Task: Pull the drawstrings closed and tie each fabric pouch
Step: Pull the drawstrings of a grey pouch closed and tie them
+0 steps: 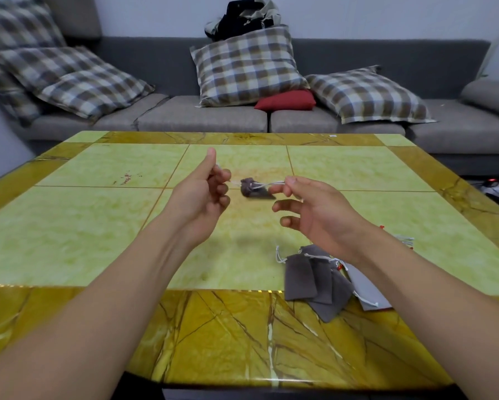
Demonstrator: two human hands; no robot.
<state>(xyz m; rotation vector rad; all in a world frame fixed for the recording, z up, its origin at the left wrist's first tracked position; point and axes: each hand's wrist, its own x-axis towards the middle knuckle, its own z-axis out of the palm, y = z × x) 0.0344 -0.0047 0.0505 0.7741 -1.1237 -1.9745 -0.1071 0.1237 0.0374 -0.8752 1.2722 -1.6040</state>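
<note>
Above the table (112, 249), I hold a grey pouch (254, 190) in the air, its neck gathered, a white cord (267, 185) running out each side. My left hand (202, 192) curls on the cord left of the pouch, thumb up; my right hand (309, 209) pinches the cord right of it, lower fingers spread loose. Nearer me than the pouch, under my right forearm, lies a pile of flat grey pouches (314, 280), overlapping, reaching onto the table's brown border. Beyond the pouch, bare tabletop runs to the far edge, then a sofa (213, 116) with checked cushions (248, 64).
</note>
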